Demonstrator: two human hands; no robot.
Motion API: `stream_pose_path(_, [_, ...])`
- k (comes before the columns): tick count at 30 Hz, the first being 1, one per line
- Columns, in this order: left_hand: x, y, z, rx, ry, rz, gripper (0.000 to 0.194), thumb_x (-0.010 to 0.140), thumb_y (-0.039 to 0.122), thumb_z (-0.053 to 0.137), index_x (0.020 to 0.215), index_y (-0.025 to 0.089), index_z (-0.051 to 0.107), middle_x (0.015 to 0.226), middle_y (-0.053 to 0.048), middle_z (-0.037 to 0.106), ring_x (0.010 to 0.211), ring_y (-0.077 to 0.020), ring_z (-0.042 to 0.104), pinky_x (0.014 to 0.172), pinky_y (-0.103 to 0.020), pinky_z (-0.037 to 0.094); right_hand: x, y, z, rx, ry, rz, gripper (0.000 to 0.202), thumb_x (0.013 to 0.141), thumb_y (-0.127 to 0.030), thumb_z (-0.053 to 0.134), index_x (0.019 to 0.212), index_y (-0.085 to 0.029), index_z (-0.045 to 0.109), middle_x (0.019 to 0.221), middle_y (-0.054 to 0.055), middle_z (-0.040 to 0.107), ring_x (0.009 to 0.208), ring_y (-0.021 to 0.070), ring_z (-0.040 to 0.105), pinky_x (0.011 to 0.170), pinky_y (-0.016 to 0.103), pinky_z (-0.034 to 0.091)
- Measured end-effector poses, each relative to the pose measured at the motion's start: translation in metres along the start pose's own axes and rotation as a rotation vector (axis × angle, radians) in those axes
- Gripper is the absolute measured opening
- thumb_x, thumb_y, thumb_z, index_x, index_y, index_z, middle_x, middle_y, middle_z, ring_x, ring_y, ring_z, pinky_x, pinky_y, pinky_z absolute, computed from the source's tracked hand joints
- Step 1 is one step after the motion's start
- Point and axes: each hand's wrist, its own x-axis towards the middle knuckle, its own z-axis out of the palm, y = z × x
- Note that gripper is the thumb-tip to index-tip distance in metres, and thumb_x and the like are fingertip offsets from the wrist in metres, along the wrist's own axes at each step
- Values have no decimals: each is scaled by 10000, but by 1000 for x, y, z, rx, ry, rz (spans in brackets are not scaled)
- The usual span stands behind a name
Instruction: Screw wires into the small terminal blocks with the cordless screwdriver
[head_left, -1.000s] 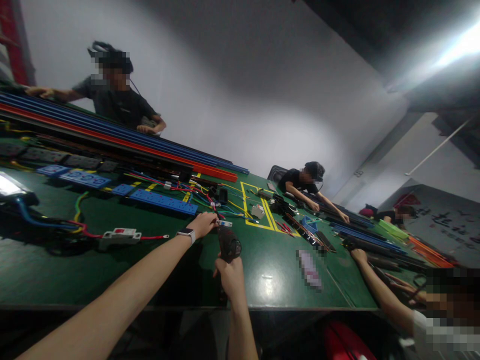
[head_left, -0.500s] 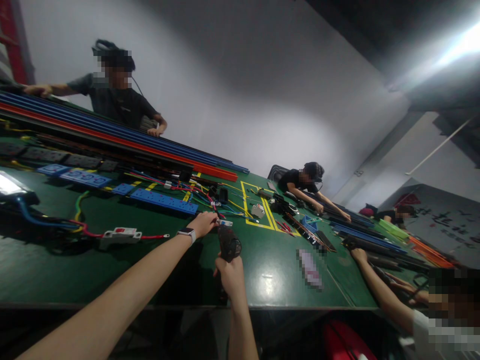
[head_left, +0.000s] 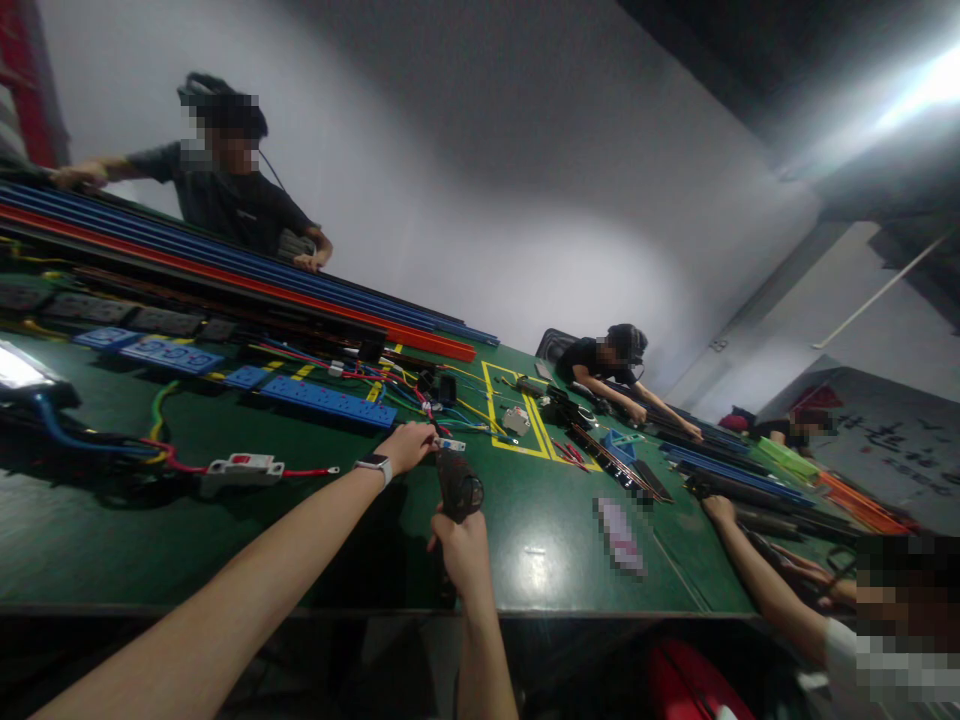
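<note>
My right hand [head_left: 466,548] is wrapped around the handle of a dark power drill [head_left: 459,488], whose nose points away from me over the green table. Just left of the drill's tip, my left hand [head_left: 411,446], with a watch [head_left: 377,464] on its wrist, has its fingers closed and low on the table. A small white piece with a blue mark [head_left: 452,445] shows beside those fingertips, partly behind the drill; what the fingers grip is hidden. To the left lies a white circuit breaker [head_left: 241,470] with a red switch and a red wire ending in a ring lug.
Blue socket strips [head_left: 328,399], coloured wires and long blue and orange profiles [head_left: 427,343] lie beyond my hands. Another white breaker [head_left: 516,420] sits inside yellow tape lines. Co-workers are at the far side, and a co-worker's arm [head_left: 772,590] reaches in at right.
Both hands and the drill stay in nearly the same place. The co-worker at the far left has shifted slightly to the left.
</note>
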Motion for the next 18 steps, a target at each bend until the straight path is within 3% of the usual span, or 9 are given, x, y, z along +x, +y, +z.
stream_pose_path(18, [0,-4,3,-13,19,24,205,873,294,546,1034,268,670,1029,-52,692,985,-229,591,884,-335,415,0,5,1,35,-9,-19,186,684,-195,489,827,-176,606,522,-25,579,513,173,578,506,242,417])
